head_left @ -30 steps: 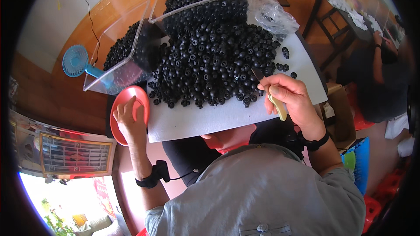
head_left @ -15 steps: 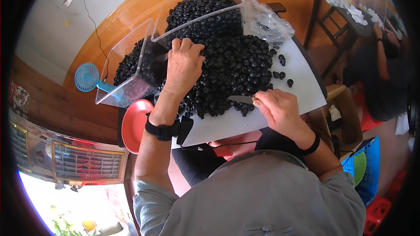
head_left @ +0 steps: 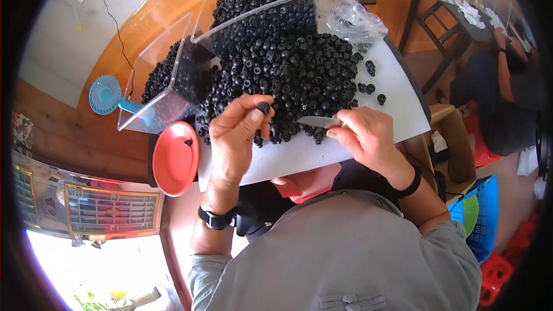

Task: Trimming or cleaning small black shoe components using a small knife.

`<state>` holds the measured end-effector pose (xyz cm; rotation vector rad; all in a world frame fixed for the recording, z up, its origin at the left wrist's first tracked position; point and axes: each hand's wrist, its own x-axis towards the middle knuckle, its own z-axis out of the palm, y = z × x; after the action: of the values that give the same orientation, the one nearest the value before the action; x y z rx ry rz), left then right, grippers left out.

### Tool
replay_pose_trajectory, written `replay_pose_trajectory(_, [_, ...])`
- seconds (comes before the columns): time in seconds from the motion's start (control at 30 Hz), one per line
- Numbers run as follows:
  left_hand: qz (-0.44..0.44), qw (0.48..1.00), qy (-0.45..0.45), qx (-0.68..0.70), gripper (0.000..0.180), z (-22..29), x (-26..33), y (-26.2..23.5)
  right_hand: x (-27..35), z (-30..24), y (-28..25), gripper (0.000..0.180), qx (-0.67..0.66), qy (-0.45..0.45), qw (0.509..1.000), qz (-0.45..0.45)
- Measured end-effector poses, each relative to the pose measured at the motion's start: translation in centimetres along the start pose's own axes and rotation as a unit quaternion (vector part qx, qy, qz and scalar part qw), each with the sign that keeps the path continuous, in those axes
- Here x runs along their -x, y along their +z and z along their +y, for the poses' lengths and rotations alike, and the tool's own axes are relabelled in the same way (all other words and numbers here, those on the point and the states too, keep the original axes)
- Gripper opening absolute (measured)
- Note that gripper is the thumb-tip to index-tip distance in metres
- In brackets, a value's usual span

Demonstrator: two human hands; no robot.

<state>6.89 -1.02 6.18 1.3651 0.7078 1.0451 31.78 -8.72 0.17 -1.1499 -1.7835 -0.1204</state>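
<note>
Between the thumb and fingers of my left hand [head_left: 233,135] is a small round black part [head_left: 264,107], raised over the near edge of the pile. My right hand [head_left: 366,139] grips a small knife [head_left: 318,121], its blade pointing left toward the left hand. Both hands are close to a large heap of black ring-like parts [head_left: 288,75] on a white tabletop [head_left: 288,160]. Left of the left hand, a red oval dish [head_left: 173,167] has one small black part [head_left: 188,143] in it.
Two clear bins, one at the back [head_left: 253,21] and one at left [head_left: 180,75], hold more black parts. A plastic bag [head_left: 354,17] lies back right. A blue fan [head_left: 106,95] stands left. At right are a cardboard box [head_left: 458,161], a blue basket [head_left: 487,219] and another person [head_left: 501,103].
My left hand has drawn back from the pile toward me and now pinches a black part. A black part now shows in the red dish. The knife stays nearly in place.
</note>
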Motion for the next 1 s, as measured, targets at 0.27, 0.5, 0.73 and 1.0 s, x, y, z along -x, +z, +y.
replay_pose_trajectory(0.27, [-0.050, 0.985, 0.004, 0.167, 0.025, -3.9, 4.2, 0.9, -0.7, -1.0, -0.2, 0.020, -0.093, 0.037, 0.995, 0.005])
replay_pose_trajectory(0.5, [-0.057, 0.971, -0.017, 0.230, 0.026, -5.6, 4.8, 1.0, -0.8, -3.1, 0.9, 0.015, -0.167, 0.089, 0.979, -0.071])
replay_pose_trajectory(0.73, [-0.041, 0.983, 0.006, 0.177, 0.028, -6.1, 4.9, 1.2, -0.8, -3.2, 1.3, 0.020, -0.100, 0.082, 0.987, -0.095])
replay_pose_trajectory(1.0, [-0.056, 0.982, 0.035, 0.177, 0.027, -6.4, 4.7, 1.2, -0.7, -3.2, 1.7, 0.021, -0.106, 0.085, 0.989, -0.062])
